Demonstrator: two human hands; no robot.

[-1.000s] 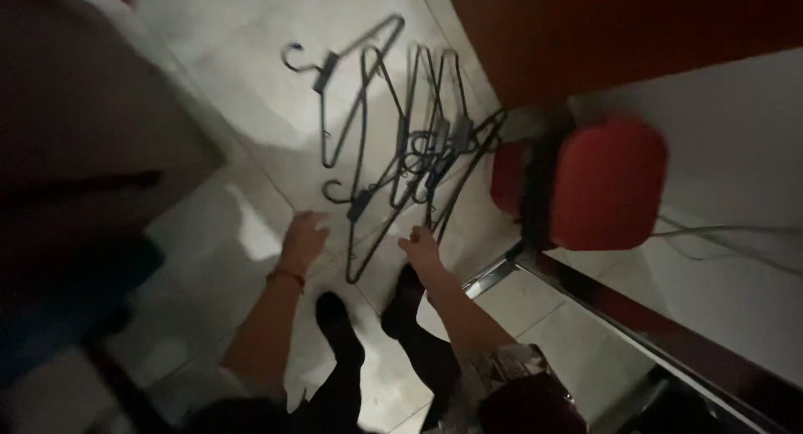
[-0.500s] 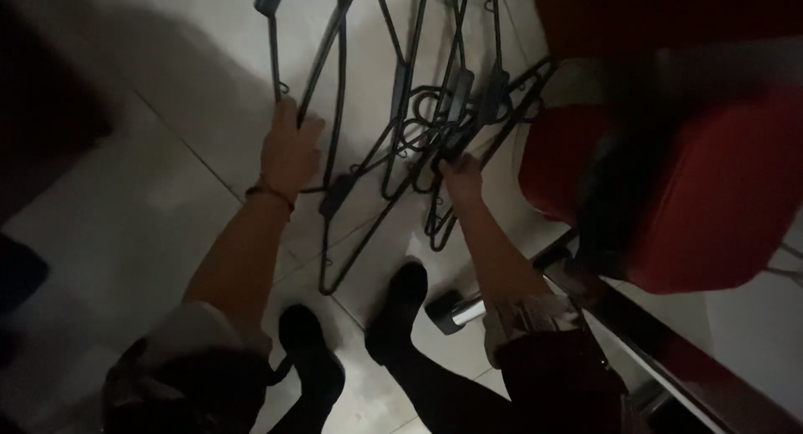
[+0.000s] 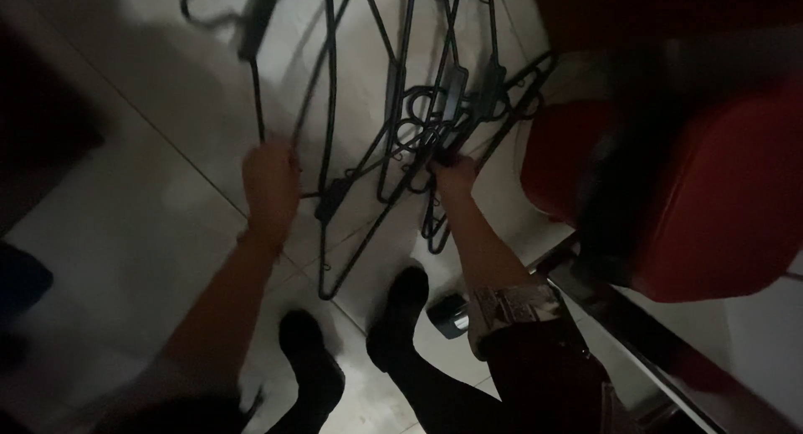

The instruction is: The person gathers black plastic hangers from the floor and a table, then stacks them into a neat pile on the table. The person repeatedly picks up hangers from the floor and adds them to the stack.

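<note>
Fingers of the left hand (image 3: 269, 179) are clenched round the thin arm of one black hanger (image 3: 255, 74), its hook lying further out on the pale tiled floor (image 3: 125, 191). The right hand (image 3: 454, 176) is pushed into the tangled pile of hangers (image 3: 418, 108); its fingers look curled about the bunched hooks, though the dim light hides the exact grip.

These look like light, stiff wire-and-plastic frames, springy rather than fragile, and I would judge them slippery and prone to snag on each other, so the neck below the hook or the straight bar seems the surest hold. I count roughly six or seven hangers; the overlap prevents a firm number.

Right of the pile stands one red padded chair (image 3: 719, 191). Nearer than the pile are two dark-socked feet (image 3: 360, 334).
</note>
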